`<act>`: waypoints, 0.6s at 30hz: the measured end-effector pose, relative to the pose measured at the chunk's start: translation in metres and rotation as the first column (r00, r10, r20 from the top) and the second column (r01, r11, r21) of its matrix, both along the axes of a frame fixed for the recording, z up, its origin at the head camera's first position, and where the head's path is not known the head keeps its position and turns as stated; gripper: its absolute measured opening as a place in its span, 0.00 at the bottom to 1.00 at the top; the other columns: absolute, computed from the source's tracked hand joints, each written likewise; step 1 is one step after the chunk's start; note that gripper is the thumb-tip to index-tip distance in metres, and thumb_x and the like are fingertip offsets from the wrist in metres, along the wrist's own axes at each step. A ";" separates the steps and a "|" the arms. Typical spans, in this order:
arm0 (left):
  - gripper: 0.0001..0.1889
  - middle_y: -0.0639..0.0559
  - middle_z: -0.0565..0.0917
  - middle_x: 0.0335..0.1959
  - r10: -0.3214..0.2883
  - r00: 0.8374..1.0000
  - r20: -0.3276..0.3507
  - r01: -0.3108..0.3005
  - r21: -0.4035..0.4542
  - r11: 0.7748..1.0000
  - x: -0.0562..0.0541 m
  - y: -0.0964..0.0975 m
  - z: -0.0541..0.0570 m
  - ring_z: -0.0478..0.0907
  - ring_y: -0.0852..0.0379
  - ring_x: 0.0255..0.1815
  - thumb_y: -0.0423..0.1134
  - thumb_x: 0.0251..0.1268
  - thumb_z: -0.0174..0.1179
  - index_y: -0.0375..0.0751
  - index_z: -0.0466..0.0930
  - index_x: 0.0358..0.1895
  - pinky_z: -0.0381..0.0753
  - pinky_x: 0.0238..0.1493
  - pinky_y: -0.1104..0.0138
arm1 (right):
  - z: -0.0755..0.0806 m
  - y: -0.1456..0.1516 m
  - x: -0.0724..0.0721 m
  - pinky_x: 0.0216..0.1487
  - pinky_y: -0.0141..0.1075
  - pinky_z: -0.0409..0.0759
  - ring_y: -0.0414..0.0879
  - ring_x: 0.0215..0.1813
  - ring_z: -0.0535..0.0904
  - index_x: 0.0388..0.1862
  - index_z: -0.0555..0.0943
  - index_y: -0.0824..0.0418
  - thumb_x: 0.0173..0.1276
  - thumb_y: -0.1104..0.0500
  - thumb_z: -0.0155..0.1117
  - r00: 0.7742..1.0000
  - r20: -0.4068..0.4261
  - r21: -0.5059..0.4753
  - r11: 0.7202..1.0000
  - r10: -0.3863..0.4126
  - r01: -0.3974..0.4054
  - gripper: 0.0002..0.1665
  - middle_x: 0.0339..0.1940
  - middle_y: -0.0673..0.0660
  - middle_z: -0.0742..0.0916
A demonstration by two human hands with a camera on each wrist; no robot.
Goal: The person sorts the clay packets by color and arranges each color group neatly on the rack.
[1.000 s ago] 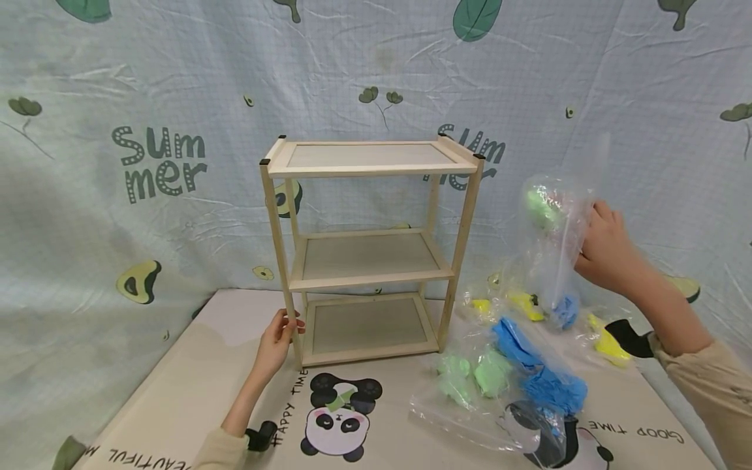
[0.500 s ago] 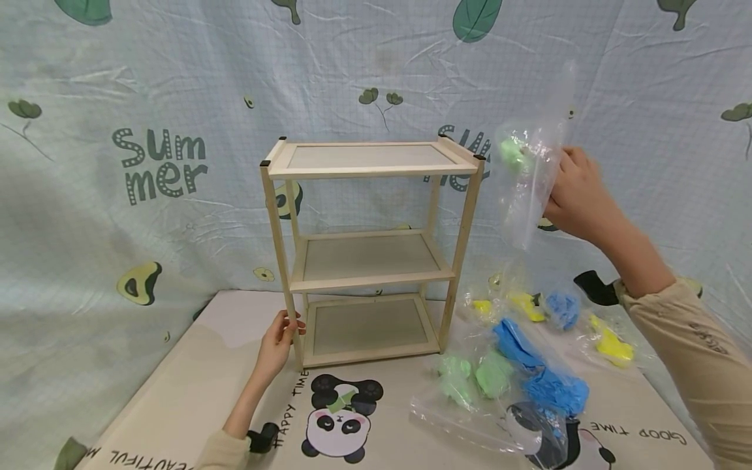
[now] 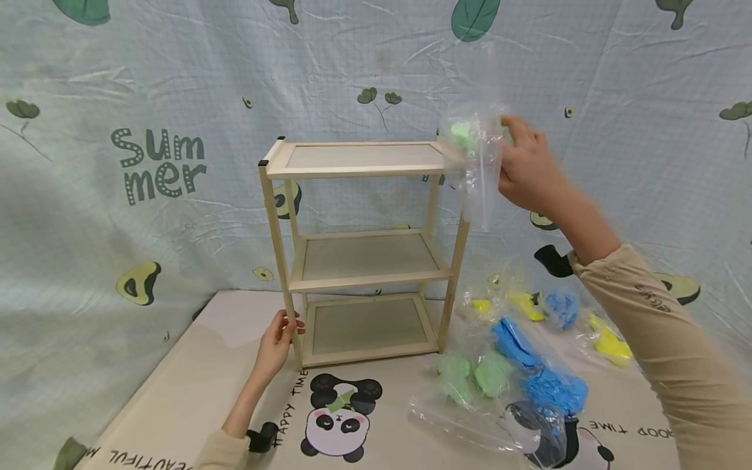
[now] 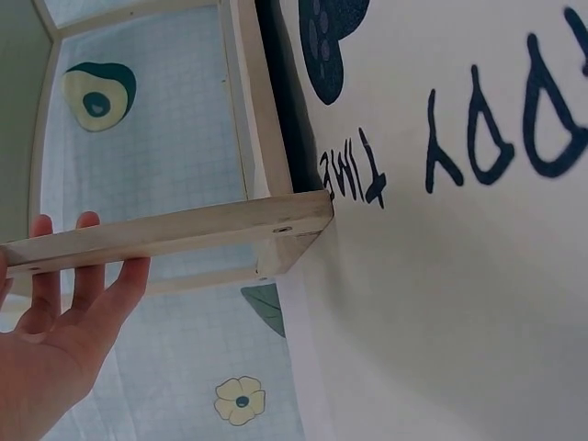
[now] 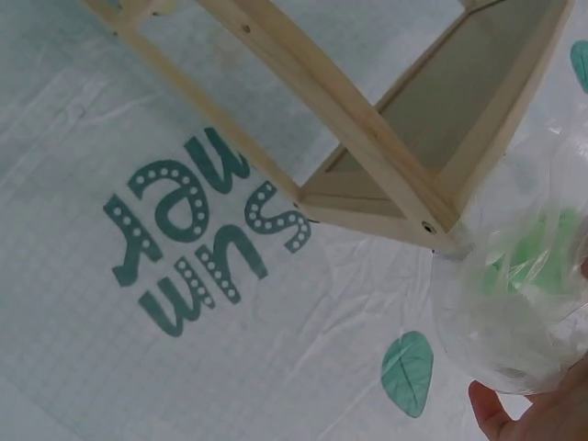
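A three-tier wooden shelf [image 3: 370, 284] stands upright on the table. My left hand [image 3: 276, 343] grips its front left leg low down; in the left wrist view the fingers [image 4: 129, 285] curl around the leg [image 4: 175, 234]. Up at the shelf's top right corner, my right hand [image 3: 529, 163] holds a clear plastic bag [image 3: 483, 176] with a light green lump [image 3: 461, 134] inside. The bag overlaps that corner and hides part of the right front leg. In the right wrist view the bag [image 5: 496, 340] hangs close beside the wooden corner, and the hand [image 5: 542, 418] shows only partly.
On the table right of the shelf lie clear bags with green lumps [image 3: 492, 375], blue crumpled pieces [image 3: 555, 390], a blue ball [image 3: 562, 309] and yellow pieces [image 3: 611, 344]. A patterned curtain [image 3: 194, 222] hangs behind. The table cover [image 3: 235, 326] carries panda prints.
My right hand has lifted the bag with the green lump up and leftward from above the other bags to the shelf's top right corner. The left hand has stayed on the leg.
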State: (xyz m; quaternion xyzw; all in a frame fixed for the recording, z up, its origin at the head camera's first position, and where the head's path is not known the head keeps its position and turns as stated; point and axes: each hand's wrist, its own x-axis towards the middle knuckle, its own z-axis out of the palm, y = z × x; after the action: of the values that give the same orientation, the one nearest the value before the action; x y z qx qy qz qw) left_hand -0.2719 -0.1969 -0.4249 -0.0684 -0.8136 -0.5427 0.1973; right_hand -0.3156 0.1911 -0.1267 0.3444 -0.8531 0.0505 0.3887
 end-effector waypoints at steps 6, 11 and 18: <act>0.09 0.34 0.78 0.38 0.001 1.000 -0.004 -0.001 -0.010 1.000 -0.001 0.000 -0.001 0.80 0.52 0.37 0.33 0.67 0.43 0.32 0.67 0.46 0.74 0.33 0.68 | 0.002 -0.020 -0.011 0.48 0.57 0.59 0.58 0.61 0.59 0.35 0.71 0.66 0.69 0.65 0.42 0.997 -0.030 -0.009 0.998 0.069 -0.069 0.09 0.53 0.71 0.69; 0.09 0.34 0.78 0.37 0.003 1.000 -0.012 -0.003 -0.015 1.000 -0.001 0.000 -0.001 0.81 0.53 0.36 0.33 0.67 0.43 0.32 0.67 0.46 0.74 0.33 0.68 | 0.003 -0.033 -0.022 0.52 0.56 0.59 0.56 0.60 0.62 0.37 0.72 0.66 0.67 0.67 0.42 0.997 -0.015 -0.012 0.997 0.079 -0.079 0.08 0.54 0.68 0.69; 0.10 0.35 0.78 0.38 0.007 1.000 -0.006 -0.007 -0.016 1.000 0.000 0.000 -0.001 0.80 0.51 0.38 0.34 0.67 0.43 0.33 0.67 0.47 0.75 0.34 0.68 | 0.002 -0.041 -0.030 0.50 0.55 0.59 0.59 0.60 0.60 0.41 0.75 0.63 0.66 0.65 0.50 0.998 -0.042 0.019 0.999 0.037 -0.037 0.07 0.53 0.63 0.72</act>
State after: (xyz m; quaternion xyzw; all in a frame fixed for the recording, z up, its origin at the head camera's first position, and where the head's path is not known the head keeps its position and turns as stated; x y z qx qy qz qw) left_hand -0.2723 -0.1971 -0.4257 -0.0688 -0.8175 -0.5353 0.2009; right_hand -0.3458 0.1505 -0.1252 0.3647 -0.8385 0.0424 0.4027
